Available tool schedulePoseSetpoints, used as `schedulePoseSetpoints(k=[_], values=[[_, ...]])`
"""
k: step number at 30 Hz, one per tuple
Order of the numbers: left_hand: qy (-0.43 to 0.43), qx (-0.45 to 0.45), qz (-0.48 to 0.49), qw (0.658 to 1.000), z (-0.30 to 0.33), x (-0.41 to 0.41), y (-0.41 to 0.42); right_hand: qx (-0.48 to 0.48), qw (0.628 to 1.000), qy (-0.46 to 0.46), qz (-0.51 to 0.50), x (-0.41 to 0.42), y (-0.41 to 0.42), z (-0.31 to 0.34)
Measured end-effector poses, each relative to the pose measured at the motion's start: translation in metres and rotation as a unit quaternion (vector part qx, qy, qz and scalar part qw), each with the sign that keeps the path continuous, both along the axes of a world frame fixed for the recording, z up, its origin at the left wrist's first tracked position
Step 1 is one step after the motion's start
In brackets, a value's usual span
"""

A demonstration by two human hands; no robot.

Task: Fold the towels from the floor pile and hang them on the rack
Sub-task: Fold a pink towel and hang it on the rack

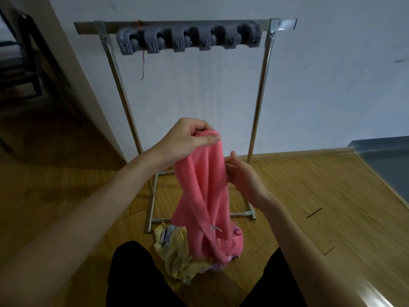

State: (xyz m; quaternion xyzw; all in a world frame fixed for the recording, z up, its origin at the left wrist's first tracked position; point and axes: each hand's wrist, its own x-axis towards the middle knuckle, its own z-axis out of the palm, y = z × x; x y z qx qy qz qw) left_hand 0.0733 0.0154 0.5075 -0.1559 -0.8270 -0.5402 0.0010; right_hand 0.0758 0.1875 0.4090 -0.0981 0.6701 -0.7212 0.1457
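Observation:
A pink towel hangs in front of me, twisted lengthwise, its lower end resting on the floor pile of yellow and pale towels. My left hand grips the towel's top edge with curled fingers. My right hand is at the towel's right side about a third of the way down, its fingers on the fabric edge. The metal rack stands behind, against the wall, with a grey clip holder along its top bar and nothing hanging on it.
The rack's foot tubes lie on the wooden floor just beyond the pile. My dark-trousered legs flank the pile. A wall corner stands left; a grey step sits at the right.

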Motion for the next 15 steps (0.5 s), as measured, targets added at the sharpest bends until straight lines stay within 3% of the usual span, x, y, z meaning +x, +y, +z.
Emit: schedulePoseSetpoints(k=[4,8,13,15], values=[[-0.018,-0.005,0.001,1.0,-0.002,-0.009,-0.002,-0.067,0.996,0.053,0.04,-0.005,-0.009,0.027],[-0.05,0.022,0.012,0.998,-0.01,-0.013,-0.012,-0.02,0.995,0.088,0.036,-0.004,-0.01,0.043],[-0.097,0.01,-0.044,0.994,-0.018,-0.015,-0.036,-0.019,0.996,0.075,0.042,-0.006,-0.011,0.049],[-0.124,0.049,-0.038,0.99,-0.027,-0.015,-0.046,-0.035,0.997,0.056,0.031,-0.006,-0.011,0.05]])
